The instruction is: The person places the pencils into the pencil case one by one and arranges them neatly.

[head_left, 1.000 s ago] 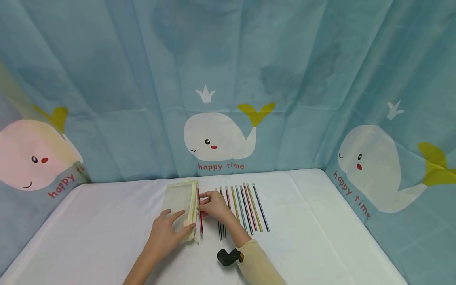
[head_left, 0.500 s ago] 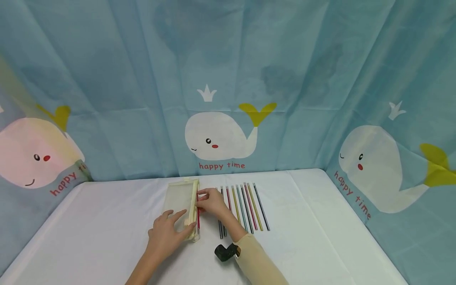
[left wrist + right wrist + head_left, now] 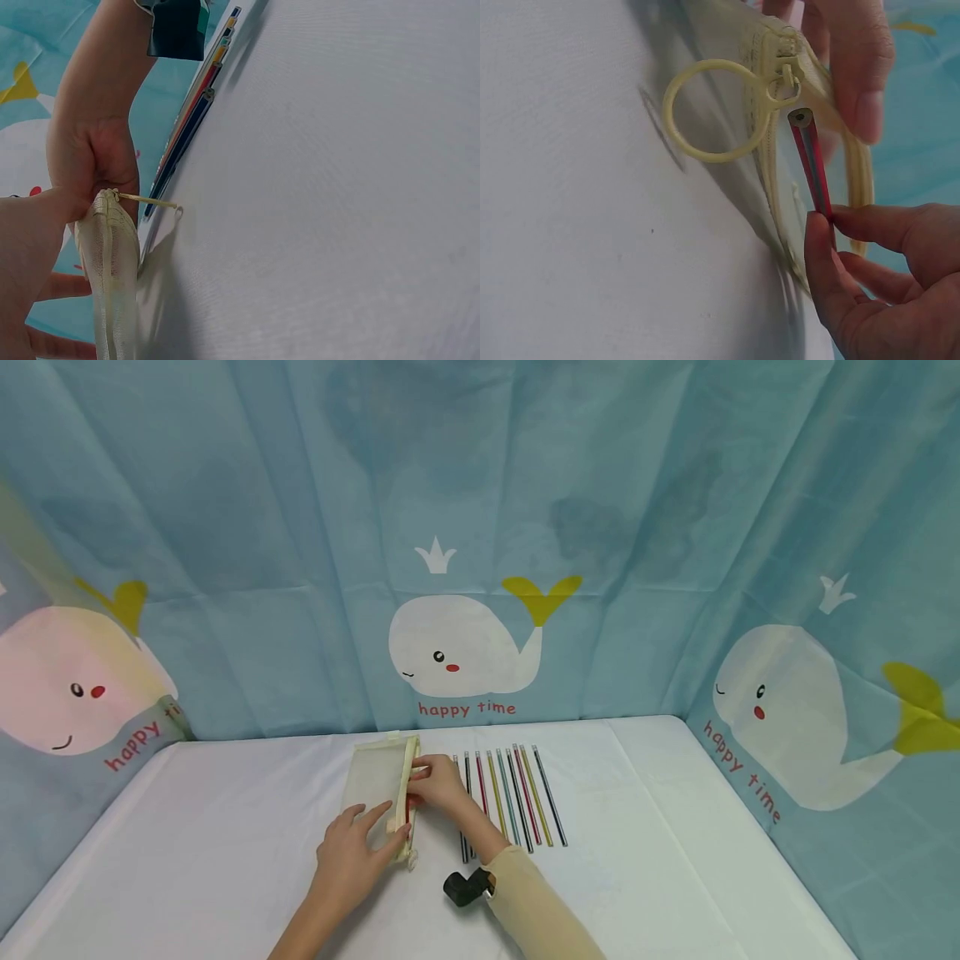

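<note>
A pale yellow mesh zip pouch (image 3: 375, 768) lies on the white table, its zipped edge raised and parted towards the right. My left hand (image 3: 352, 860) holds it near the front end, thumb at the zipped edge and fingers spread over the mesh. In the right wrist view, a red pencil (image 3: 812, 161) stands in the pouch's opening, its end beside the zip pull ring (image 3: 669, 112). My right hand (image 3: 438, 785) pinches that pencil between thumb and fingers. The pencil's far part is hidden by the hand and pouch.
Several pencils (image 3: 517, 797) in dark, red, yellow and teal lie side by side right of the pouch, some partly under my right forearm. A black device (image 3: 465, 887) sits at my right wrist. A blue whale-print curtain (image 3: 465, 527) borders the table.
My right hand has brought the red pencil leftward from beside the pouch into its opening. The zipped edge has lifted and parted. My left hand has stayed nearly in place.
</note>
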Available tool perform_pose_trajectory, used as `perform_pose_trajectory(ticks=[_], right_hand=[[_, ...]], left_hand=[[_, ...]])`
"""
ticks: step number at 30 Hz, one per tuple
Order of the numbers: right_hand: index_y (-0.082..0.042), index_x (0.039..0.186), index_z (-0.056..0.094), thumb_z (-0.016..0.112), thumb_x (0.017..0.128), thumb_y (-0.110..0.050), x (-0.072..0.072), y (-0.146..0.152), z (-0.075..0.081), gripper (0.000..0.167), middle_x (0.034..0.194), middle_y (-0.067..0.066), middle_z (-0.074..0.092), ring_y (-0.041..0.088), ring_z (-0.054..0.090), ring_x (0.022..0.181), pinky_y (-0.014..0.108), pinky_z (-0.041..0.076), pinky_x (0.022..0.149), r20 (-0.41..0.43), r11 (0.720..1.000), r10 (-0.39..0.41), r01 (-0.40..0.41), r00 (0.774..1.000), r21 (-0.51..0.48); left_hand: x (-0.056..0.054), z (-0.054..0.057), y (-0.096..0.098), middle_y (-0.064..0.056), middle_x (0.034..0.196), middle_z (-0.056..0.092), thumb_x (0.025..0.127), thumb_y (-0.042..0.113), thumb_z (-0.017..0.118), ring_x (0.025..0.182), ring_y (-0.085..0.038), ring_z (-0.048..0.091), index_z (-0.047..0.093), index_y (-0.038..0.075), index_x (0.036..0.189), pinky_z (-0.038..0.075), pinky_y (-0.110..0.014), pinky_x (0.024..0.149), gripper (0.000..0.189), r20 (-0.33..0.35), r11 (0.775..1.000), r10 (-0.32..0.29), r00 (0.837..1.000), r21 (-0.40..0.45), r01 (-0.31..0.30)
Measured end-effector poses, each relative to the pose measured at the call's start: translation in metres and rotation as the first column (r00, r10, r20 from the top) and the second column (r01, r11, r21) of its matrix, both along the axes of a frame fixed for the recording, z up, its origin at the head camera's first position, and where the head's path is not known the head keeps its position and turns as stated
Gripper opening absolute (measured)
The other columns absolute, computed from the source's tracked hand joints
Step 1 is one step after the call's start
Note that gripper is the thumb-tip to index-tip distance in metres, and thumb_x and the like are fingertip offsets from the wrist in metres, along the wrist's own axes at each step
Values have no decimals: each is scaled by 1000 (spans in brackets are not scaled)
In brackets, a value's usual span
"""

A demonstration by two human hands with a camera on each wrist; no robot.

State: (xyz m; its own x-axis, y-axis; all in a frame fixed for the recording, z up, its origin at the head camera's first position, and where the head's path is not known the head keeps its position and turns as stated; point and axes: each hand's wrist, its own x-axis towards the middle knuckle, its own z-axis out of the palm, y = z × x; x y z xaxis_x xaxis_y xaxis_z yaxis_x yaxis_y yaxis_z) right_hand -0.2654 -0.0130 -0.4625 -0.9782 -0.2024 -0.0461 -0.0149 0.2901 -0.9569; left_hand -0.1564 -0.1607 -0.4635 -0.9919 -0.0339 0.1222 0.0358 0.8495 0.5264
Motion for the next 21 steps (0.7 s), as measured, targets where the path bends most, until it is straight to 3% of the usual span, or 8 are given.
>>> perform_pose_trajectory(ticks=[11,17,21], right_hand=[[11,124,70,77,89,2,0,-3,-4,37,83,7,71,11,66,65,25,59,62,7,1000,23,-23,1000,-7],[11,124,70,75,89,6,1,6,-3,36,88,13,75,25,75,68,30,62,64,-11,998,36,-37,999,-46],[10,128,69,75,92,4,2,14,-3,37,90,12,75,26,77,70,32,63,65,-15,997,43,-44,999,-61]], left_hand=[[0,1,2,-32,143,57,99,53,70,129,-58,54,69,11,140,48,-77,87,59,-16,1000,10,1000,12,-10],[0,1,1,-31,143,57,99,53,69,128,-57,56,69,11,140,49,-77,85,59,-19,1000,5,1000,10,-5],[0,1,1,-31,143,58,100,55,68,127,-57,56,70,12,140,49,-76,84,59,-28,1000,-2,1000,1,2]])
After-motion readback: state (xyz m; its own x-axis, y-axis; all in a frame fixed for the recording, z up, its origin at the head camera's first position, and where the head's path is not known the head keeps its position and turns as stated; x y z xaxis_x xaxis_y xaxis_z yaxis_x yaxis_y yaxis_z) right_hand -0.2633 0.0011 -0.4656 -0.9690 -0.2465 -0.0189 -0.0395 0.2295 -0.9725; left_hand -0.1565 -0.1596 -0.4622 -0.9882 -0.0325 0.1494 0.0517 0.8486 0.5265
